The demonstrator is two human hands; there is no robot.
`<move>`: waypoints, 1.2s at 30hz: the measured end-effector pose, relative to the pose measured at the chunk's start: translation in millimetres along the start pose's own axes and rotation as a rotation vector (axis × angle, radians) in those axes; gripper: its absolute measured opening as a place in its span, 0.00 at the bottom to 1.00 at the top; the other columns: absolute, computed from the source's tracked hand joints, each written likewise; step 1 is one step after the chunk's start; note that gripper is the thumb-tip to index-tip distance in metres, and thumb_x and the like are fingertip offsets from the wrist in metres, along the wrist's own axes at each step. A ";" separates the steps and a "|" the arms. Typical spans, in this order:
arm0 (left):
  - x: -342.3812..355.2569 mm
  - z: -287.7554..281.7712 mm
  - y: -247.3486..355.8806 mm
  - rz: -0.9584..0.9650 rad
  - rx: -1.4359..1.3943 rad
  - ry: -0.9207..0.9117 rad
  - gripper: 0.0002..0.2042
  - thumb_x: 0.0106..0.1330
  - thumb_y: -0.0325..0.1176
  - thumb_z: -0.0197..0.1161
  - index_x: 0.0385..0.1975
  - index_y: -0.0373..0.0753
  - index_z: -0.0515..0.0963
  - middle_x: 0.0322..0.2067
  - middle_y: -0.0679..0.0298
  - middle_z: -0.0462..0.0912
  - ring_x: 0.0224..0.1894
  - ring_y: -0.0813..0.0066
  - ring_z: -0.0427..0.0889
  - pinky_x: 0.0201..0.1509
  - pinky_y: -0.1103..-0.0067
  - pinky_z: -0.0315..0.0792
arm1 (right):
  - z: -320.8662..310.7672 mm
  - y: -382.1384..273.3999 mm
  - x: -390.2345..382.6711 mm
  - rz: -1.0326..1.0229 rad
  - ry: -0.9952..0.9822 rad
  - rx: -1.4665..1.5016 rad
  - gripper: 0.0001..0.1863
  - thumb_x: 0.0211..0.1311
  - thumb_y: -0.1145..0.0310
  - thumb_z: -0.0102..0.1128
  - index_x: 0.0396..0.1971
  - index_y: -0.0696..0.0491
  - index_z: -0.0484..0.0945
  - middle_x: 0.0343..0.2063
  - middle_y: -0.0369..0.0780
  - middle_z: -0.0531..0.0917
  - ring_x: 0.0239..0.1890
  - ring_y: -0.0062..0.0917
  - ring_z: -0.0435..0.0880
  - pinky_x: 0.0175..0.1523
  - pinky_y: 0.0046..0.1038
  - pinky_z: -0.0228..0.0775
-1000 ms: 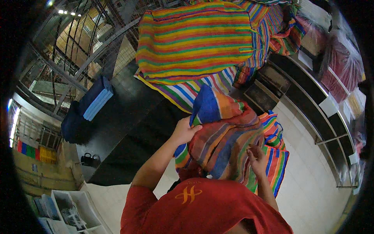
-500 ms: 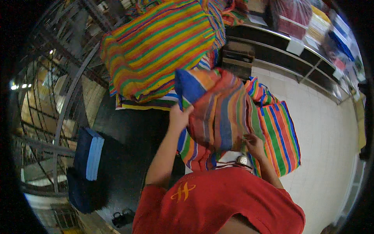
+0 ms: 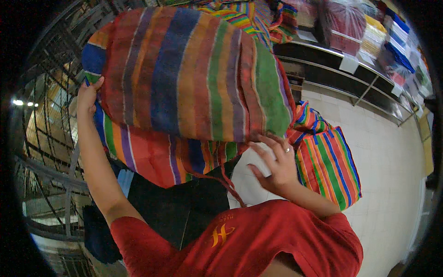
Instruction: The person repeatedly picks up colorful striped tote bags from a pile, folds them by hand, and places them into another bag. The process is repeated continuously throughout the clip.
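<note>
A large striped cloth bag [image 3: 194,78] in red, blue, orange and green is spread out in front of me above the dark table. My left hand [image 3: 88,96] pinches its left corner. The bag's lower panel hangs beneath the near edge, and a reddish-brown cord handle [image 3: 227,181] dangles from it. My right hand [image 3: 277,165], with a ring on one finger, has its fingers apart. Its fingertips are at the bag's lower right edge; whether they touch the cloth I cannot tell.
Another striped bag [image 3: 330,164] stands on the pale tiled floor [image 3: 387,166] at right. More striped cloth [image 3: 240,16] lies behind. A metal grille [image 3: 50,138] runs along the left. Wrapped bundles [image 3: 344,27] sit on a metal-edged shelf at the far right.
The held bag has swung up and left and now spreads wide, covering the yellow-striped stack. My left hand has moved far left with its corner; my right hand has let go, its fingers spread.
</note>
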State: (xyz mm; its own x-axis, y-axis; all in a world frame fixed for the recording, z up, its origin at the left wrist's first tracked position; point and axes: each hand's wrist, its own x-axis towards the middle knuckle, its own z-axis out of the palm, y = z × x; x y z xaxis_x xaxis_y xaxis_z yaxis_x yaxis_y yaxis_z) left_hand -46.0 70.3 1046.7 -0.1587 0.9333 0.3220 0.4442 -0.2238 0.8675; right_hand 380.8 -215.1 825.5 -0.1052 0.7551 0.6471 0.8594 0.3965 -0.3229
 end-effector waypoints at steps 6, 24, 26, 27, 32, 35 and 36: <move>24.6 -61.8 -56.9 -0.056 0.305 0.120 0.20 0.61 0.34 0.69 0.52 0.35 0.75 0.45 0.62 0.82 0.43 0.70 0.80 0.49 0.72 0.73 | 102.8 -33.9 92.4 -0.104 -0.094 -0.067 0.49 0.48 0.37 0.64 0.71 0.39 0.58 0.72 0.42 0.55 0.74 0.49 0.47 0.64 0.72 0.39; -105.8 454.6 -155.0 0.115 1.191 0.091 0.24 0.67 0.30 0.50 0.63 0.33 0.67 0.57 0.52 0.67 0.52 0.54 0.73 0.48 0.65 0.77 | 394.3 28.1 46.8 -0.281 -0.938 0.604 0.30 0.56 0.45 0.58 0.56 0.46 0.71 0.51 0.40 0.70 0.53 0.45 0.64 0.53 0.51 0.63; -104.7 477.7 -165.6 0.104 1.318 0.024 0.23 0.67 0.30 0.50 0.63 0.34 0.67 0.56 0.52 0.67 0.52 0.54 0.73 0.48 0.66 0.76 | 382.1 62.3 17.2 -0.351 -0.938 0.578 0.25 0.56 0.50 0.61 0.51 0.48 0.75 0.44 0.40 0.76 0.48 0.43 0.72 0.49 0.47 0.69; -104.5 479.6 -162.9 0.088 1.318 -0.033 0.23 0.67 0.30 0.50 0.63 0.34 0.67 0.56 0.52 0.67 0.52 0.53 0.73 0.49 0.66 0.76 | 372.7 88.0 6.2 -0.373 -0.905 0.564 0.23 0.56 0.53 0.62 0.49 0.48 0.77 0.41 0.40 0.79 0.45 0.42 0.75 0.47 0.44 0.72; -121.4 461.6 -195.5 0.068 1.142 0.018 0.30 0.65 0.35 0.57 0.67 0.34 0.60 0.60 0.46 0.63 0.52 0.47 0.73 0.54 0.63 0.73 | 328.0 218.3 -67.2 0.470 -0.180 0.874 0.17 0.58 0.60 0.65 0.45 0.50 0.81 0.37 0.39 0.84 0.40 0.35 0.83 0.44 0.32 0.76; -150.7 455.5 -185.1 0.109 0.986 -0.117 0.37 0.64 0.39 0.60 0.70 0.32 0.53 0.62 0.42 0.58 0.54 0.42 0.71 0.60 0.62 0.69 | 385.2 253.6 -99.6 1.227 -0.162 1.129 0.37 0.60 0.40 0.57 0.63 0.47 0.66 0.59 0.41 0.73 0.60 0.34 0.72 0.60 0.36 0.66; -156.2 457.3 -192.7 0.108 0.984 -0.130 0.39 0.63 0.41 0.62 0.71 0.32 0.53 0.63 0.40 0.57 0.56 0.41 0.70 0.63 0.63 0.67 | 403.5 259.1 -103.0 1.350 -0.177 1.246 0.45 0.60 0.31 0.54 0.69 0.46 0.60 0.66 0.41 0.67 0.67 0.35 0.67 0.65 0.39 0.62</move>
State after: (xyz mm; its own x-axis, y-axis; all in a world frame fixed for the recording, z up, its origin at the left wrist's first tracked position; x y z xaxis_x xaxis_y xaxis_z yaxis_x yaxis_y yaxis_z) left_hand 296.4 96.0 656.0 -0.0030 0.9584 0.2855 0.9926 -0.0318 0.1173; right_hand 412.4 20.5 396.5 0.1414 0.8552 -0.4987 -0.4210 -0.4040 -0.8121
